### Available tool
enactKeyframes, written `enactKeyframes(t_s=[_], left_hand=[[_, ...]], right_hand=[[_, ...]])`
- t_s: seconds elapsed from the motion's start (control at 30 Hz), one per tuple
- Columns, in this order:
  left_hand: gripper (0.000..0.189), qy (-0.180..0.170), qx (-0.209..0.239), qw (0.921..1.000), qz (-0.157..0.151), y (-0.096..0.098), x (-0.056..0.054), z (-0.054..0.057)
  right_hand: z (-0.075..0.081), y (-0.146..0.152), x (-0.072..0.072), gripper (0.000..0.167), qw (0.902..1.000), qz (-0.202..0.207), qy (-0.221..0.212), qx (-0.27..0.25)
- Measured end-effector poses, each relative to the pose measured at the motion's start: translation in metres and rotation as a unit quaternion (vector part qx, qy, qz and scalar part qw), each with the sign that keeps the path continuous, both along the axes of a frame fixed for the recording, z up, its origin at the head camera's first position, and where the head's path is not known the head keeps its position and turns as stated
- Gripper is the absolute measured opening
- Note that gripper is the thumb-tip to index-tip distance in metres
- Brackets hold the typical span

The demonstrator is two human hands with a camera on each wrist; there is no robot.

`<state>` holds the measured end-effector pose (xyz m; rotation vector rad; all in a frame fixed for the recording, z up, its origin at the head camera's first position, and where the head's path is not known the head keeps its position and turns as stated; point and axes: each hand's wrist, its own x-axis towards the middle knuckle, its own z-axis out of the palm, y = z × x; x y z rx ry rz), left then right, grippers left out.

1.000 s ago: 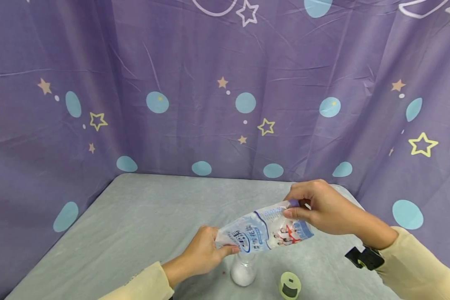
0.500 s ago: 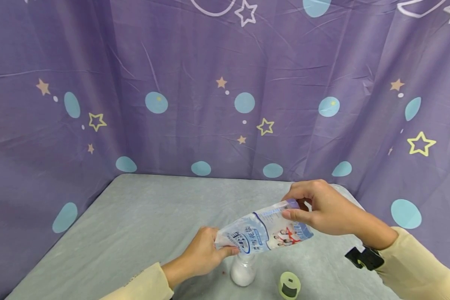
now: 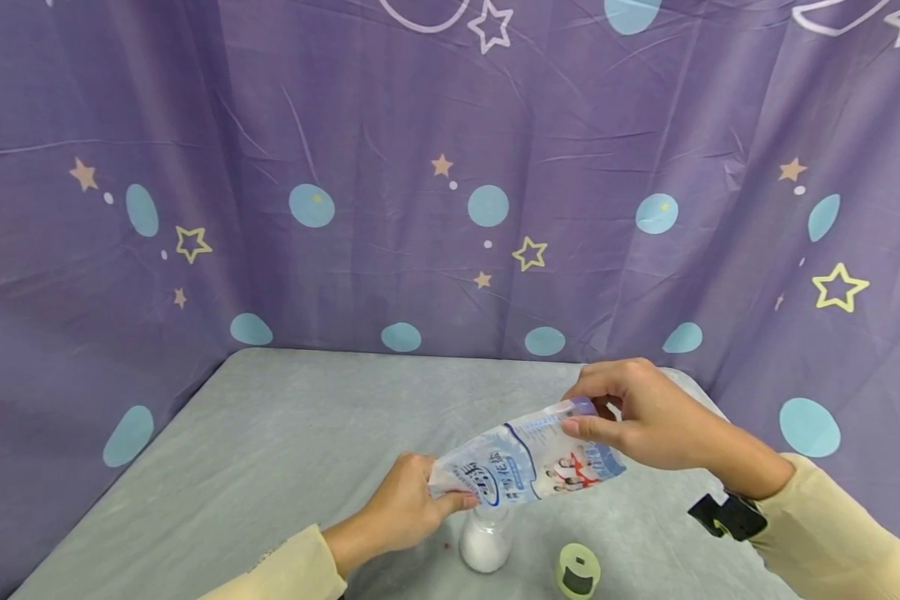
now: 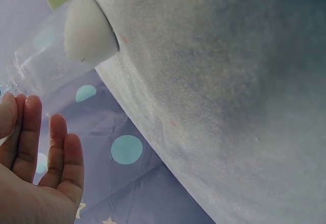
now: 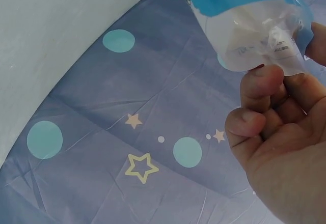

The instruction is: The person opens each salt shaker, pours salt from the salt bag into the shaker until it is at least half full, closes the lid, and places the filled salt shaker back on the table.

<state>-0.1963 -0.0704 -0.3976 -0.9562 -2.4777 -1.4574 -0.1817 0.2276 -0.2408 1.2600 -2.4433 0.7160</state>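
A printed plastic pouch (image 3: 532, 454) in white and blue is held tilted, its left end low over the mouth of a clear bottle (image 3: 485, 542). My left hand (image 3: 407, 504) pinches that lower end between thumb and fingers. At the raised end, my right hand (image 3: 645, 417) grips the pouch's purple-edged corner. White powder fills the bottom of the bottle (image 4: 89, 30) in the left wrist view, and its upper part is see-through. In the right wrist view the pouch (image 5: 249, 25) looks thin and crumpled near the fingers. The pouch hides the bottle's mouth in the head view.
A light green round cap (image 3: 578, 571) with a dark patch lies right of the bottle on the grey cloth-covered table (image 3: 307, 433). Behind and beside the table hangs a purple curtain (image 3: 390, 167) with stars and blue dots. A black strap buckle (image 3: 727, 517) is on the right wrist.
Hands, pouch, bottle and cap keep nearly the same places. The whole head view has shifted very slightly, and the pouch's right end looks a little more creased.
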Motion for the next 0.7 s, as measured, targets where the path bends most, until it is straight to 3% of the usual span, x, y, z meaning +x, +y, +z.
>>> enactKeyframes(t_s=[0.7], left_hand=[[0.016,-0.003,-0.005,1.0,0.004,-0.001,0.0,0.0009]], right_hand=[[-0.002,-0.0049,-0.0034,0.02,0.9995,0.018,0.024,-0.013]])
